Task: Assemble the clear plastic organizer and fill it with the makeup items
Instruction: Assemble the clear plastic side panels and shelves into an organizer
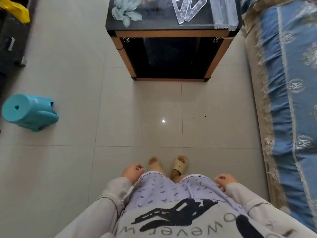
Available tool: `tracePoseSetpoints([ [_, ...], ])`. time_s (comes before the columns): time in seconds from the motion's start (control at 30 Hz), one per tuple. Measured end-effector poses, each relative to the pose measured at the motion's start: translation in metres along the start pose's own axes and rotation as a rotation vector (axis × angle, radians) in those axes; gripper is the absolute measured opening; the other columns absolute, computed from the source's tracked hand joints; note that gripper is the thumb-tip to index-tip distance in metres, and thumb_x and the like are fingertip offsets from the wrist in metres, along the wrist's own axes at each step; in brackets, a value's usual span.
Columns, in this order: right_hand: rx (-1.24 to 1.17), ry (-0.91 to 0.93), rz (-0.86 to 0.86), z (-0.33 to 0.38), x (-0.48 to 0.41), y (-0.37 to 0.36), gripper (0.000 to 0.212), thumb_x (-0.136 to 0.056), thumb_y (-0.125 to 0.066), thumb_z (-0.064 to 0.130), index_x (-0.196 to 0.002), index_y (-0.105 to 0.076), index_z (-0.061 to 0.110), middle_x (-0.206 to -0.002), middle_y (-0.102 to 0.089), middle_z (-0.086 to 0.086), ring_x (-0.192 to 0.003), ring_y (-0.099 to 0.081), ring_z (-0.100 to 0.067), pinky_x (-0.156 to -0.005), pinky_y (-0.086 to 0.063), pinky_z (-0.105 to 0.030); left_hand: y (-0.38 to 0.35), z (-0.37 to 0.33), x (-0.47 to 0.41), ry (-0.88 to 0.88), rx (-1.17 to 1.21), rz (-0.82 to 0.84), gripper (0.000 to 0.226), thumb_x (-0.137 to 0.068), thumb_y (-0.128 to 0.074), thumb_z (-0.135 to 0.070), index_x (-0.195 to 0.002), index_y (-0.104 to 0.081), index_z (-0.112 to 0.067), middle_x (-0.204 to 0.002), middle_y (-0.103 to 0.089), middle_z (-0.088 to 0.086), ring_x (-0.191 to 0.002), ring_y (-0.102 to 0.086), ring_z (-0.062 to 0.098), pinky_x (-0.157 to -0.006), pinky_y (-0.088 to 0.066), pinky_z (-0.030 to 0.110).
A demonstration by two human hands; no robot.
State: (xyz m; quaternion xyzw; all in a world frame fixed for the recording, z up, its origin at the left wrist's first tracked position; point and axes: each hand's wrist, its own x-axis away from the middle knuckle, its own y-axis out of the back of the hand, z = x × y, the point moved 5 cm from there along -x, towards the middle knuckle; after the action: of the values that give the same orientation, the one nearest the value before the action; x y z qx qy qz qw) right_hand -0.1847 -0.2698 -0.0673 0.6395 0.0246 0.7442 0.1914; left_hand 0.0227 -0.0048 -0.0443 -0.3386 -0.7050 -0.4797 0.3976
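The left hand (132, 172) hangs at the person's side with the fingers loosely curled, holding nothing and resting against the hem of the patterned shorts (164, 188). The right hand (224, 182) hangs the same way on the other side, fingers loosely curled and empty, its fingertips touching the shorts. Both wrists come out of pale grey sleeves (247, 200). Between the hands, two feet in beige slippers (179, 166) stand on the floor.

The grey top carries a black graphic and upside-down lettering that reads "Never" (193, 228); the rest of the print is cut off.

The floor (137, 117) is glossy pale grey tile with a bright spot of reflected light. Well ahead of the feet stands a dark side table (168, 54) with a wooden frame and a glass top printed with a pale flower. On that top, near its right end, lie the clear plastic organizer parts: two triangular side pieces (187, 12) side by side and, just right of them, a stack of clear ribbed panels (224, 12). A sofa with a blue patterned cover (288, 83) runs along the right. A turquoise plastic stool (29, 112) lies tipped over on the floor at left, and a yellow bag (15, 9) shows in the upper left corner.
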Motion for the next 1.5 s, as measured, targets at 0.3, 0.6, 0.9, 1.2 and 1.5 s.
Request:
tracePoseSetpoints([
  [0.3, -0.006, 0.178, -0.014, 0.101, -0.019, 0.022, 0.016, -0.094, -0.042, 0.003, -0.08, -0.045, 0.012, -0.061, -0.046, -0.007, -0.017, -0.037, 0.0, -0.024, -0.024, -0.007, 0.0, 0.011, -0.01, 0.102, 0.144, 0.011, 0.014, -0.091, -0.05, -0.011, -0.098, -0.062, -0.006, -0.093, -0.06, 0.013, -0.079, -0.052, 0.022, -0.071, -0.039, 0.024],
  [0.6, -0.025, 0.233, 0.0, 0.188, -0.043, 0.035, 0.005, -0.094, -0.044, 0.005, -0.093, -0.049, 0.007, -0.064, -0.049, -0.005, -0.049, -0.041, -0.017, -0.026, -0.031, -0.008, 0.041, -0.028, -0.058, 0.126, 0.154, 0.034, 0.011, -0.091, -0.046, -0.007, -0.084, -0.055, -0.01, -0.079, -0.055, 0.009, -0.056, -0.046, 0.013, -0.053, -0.035, 0.021],
  [0.9, -0.047, 0.073, -0.129, 0.236, -0.068, 0.055, 0.023, -0.093, -0.046, 0.0, -0.071, -0.048, 0.008, -0.058, -0.046, -0.008, -0.036, -0.045, -0.017, -0.033, -0.037, -0.017, 0.147, -0.137, -0.128, 0.047, 0.111, 0.026, 0.012, -0.09, -0.045, -0.009, -0.091, -0.057, -0.012, -0.09, -0.058, 0.011, -0.075, -0.054, 0.023, -0.068, -0.035, 0.023],
  [1.2, -0.173, -0.014, -0.215, 0.269, -0.078, 0.093, 0.028, -0.091, -0.045, -0.008, -0.065, -0.048, 0.004, -0.056, -0.047, -0.007, -0.029, -0.048, -0.013, -0.03, -0.034, -0.011, 0.234, -0.281, -0.164, -0.142, 0.27, 0.027, 0.012, -0.091, -0.044, -0.006, -0.096, -0.049, -0.016, -0.07, -0.055, -0.003, -0.058, -0.049, 0.01, -0.051, -0.032, 0.022],
  [1.5, -0.262, 0.023, -0.166, 0.38, -0.113, 0.141, 0.034, -0.092, -0.041, -0.007, -0.061, -0.044, 0.005, -0.058, -0.044, -0.012, -0.012, -0.034, -0.004, -0.021, -0.023, -0.007, 0.264, -0.348, -0.201, -0.079, 0.341, 0.015, 0.009, -0.093, -0.042, -0.007, -0.098, -0.047, -0.013, -0.07, -0.053, -0.002, -0.057, -0.047, 0.011, -0.051, -0.031, 0.022],
])
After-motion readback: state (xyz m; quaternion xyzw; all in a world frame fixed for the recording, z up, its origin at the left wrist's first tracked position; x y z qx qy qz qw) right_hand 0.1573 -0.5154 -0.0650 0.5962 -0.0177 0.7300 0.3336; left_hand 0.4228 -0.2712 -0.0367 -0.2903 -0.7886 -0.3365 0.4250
